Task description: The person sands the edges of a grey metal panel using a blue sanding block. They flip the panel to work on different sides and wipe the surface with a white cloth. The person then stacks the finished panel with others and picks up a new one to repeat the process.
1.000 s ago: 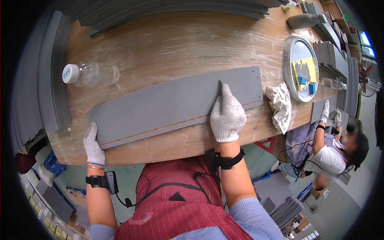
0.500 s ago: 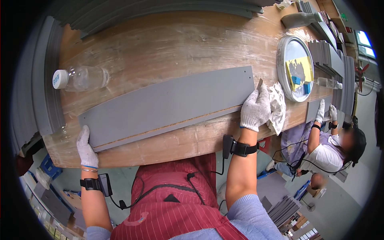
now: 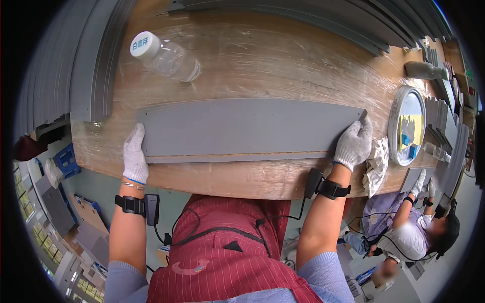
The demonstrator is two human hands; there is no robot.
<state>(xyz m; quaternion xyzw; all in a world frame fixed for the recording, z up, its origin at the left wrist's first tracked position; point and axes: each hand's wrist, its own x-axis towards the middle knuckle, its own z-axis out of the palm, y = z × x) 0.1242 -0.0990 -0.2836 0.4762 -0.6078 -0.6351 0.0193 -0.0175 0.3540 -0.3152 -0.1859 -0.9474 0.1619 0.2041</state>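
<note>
A long grey board point(image 3: 242, 129) lies in front of me on the table. It has a slightly curved far edge, small holes near its ends and a brown groove along its near edge. My left hand point(image 3: 135, 154), in a white knitted glove, grips the board's left end, fingers together along the edge. At the right end my gloved right hand point(image 3: 352, 145) rests against the board. A small dark flat piece point(image 3: 362, 115) shows at its fingertips; its kind is hard to tell. A crumpled white cloth point(image 3: 376, 166) lies beside that hand.
A clear bottle point(image 3: 172, 60) with a white cap lies on the film-covered table point(image 3: 242, 70). Grey board stacks point(image 3: 81, 60) stand left and along the back. To the right are a white round lid point(image 3: 395, 126), a yellow sheet point(image 3: 411, 129), blue blocks point(image 3: 406, 140) and a co-worker point(image 3: 404, 237).
The board has turned clockwise, its right end coming nearer, so that it lies nearly level across my view. Both hands have moved with it. My view has also shifted left.
</note>
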